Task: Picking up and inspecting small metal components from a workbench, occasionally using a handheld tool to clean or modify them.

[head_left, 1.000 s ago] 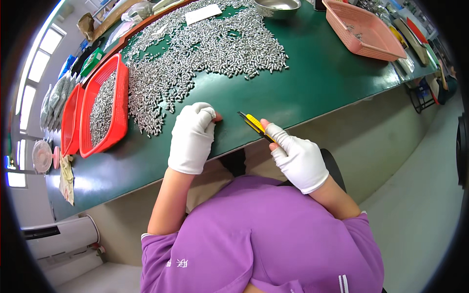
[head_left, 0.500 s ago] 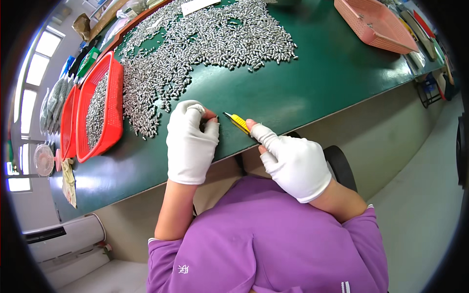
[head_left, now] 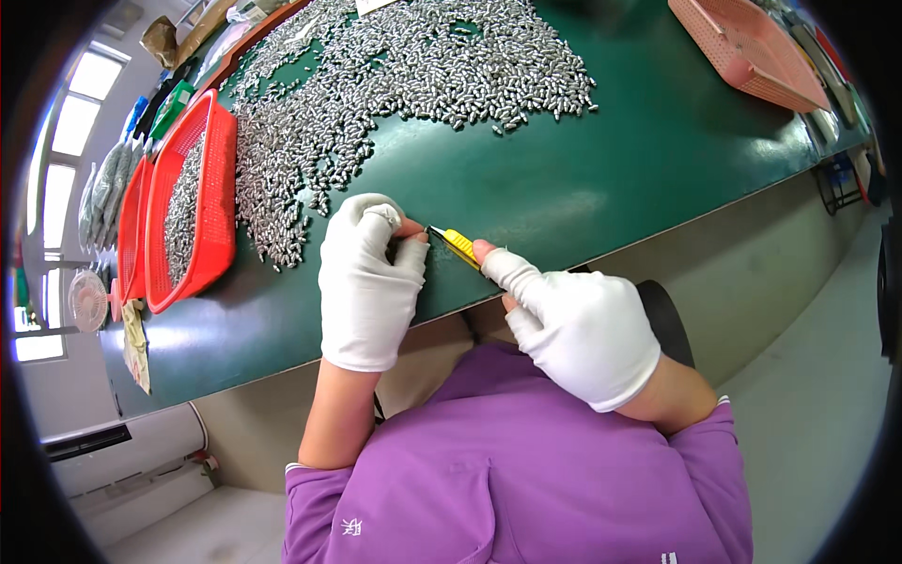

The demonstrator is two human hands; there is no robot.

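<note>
1. Where the room opens at your far left, bright windows (head_left: pixel 70 122) line the wall and a small fan (head_left: pixel 87 301) stands past the bench end.
2. Beside them sit two red mesh baskets (head_left: pixel 218 202), plastic and open-weave, the nearer one part-filled with small silvery metal pieces.
3. Your bench is a dark green table (head_left: pixel 601 179), smooth with a dull sheen, its front edge bowing toward you.
4. A broad loose heap of small metal pieces (head_left: pixel 395 85), short, rounded and shiny, spreads across the far middle of it and trails down toward your left hand.
5. Your left hand (head_left: pixel 368 282), in a white fabric glove, is curled at the table edge, fingertips pinched tight together; whether they hold one of the pieces I cannot tell.
6. Your right hand (head_left: pixel 573 324), also white-gloved, grips a yellow-handled knife (head_left: pixel 458 246) between thumb and forefinger; its tip points at your left fingertips, just beside them.
7. At the far right lies a pink mesh tray (head_left: pixel 752 52), with grey floor below the bench.
</note>
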